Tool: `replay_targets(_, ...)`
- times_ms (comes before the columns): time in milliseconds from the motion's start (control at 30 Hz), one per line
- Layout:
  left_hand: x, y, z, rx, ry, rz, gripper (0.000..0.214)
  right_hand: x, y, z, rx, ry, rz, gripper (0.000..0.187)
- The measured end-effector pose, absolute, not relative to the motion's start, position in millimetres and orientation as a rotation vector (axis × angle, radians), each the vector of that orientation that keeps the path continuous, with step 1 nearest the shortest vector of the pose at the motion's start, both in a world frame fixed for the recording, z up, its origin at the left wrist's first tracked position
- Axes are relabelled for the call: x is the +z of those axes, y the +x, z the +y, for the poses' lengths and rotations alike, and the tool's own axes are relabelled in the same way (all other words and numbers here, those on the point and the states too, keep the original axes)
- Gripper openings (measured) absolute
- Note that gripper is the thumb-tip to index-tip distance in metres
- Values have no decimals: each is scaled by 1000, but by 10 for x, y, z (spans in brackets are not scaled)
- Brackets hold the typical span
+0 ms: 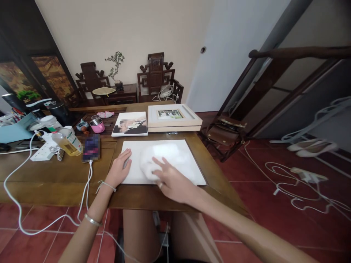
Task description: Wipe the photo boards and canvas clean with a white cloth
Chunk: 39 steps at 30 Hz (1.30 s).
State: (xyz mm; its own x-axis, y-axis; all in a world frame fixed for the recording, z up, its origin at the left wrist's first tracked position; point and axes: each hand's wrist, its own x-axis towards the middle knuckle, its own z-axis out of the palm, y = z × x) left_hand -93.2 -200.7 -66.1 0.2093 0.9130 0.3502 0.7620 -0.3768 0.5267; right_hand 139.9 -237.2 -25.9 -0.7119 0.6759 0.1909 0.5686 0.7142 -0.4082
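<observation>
A white flat board or panel point(189, 160) with a glossy sheen lies on the wooden table in front of me. My left hand point(120, 166) rests with fingers stretched out along the board's left edge. On the board, my right hand point(171, 179) presses a bunched white cloth point(148, 162) under its fingers. The cloth is smeared by motion and blends into the white surface, so its exact outline is hard to make out. The fingertips of the right hand partly sink into its folds.
Behind the board lie a printed picture point(130, 124) and a stacked pale wooden frame point(174, 128). To the left are a charging phone point(91, 148), a bottle of yellowish liquid point(68, 141), a power strip point(45, 150) and a pink cup point(97, 126). White cables hang over the table's front edge.
</observation>
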Motion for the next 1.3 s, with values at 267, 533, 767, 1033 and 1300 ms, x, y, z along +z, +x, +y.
replay_targets(267, -667, -928, -2007, 906, 2248, 1591, 40, -145, 1534, -2752, 584, -818, -2596, 28)
replay_targets(533, -650, -933, -2010, 912, 2236, 1591, 40, -255, 1218, -1638, 287, -1105, -2586, 30)
replay_targets(767, -665, -947, -1997, 923, 2252, 1573, 41, -337, 865, -1863, 51, -1135, -2702, 36)
replay_targets(1033, -654, -940, -2002, 891, 2269, 1564, 40, -235, 1153, -2790, 299, -798, -2828, 26)
replay_targets(1300, -648, -924, -2015, 898, 2213, 1588, 42, -302, 1189, -2049, 265, -1019, -2636, 28)
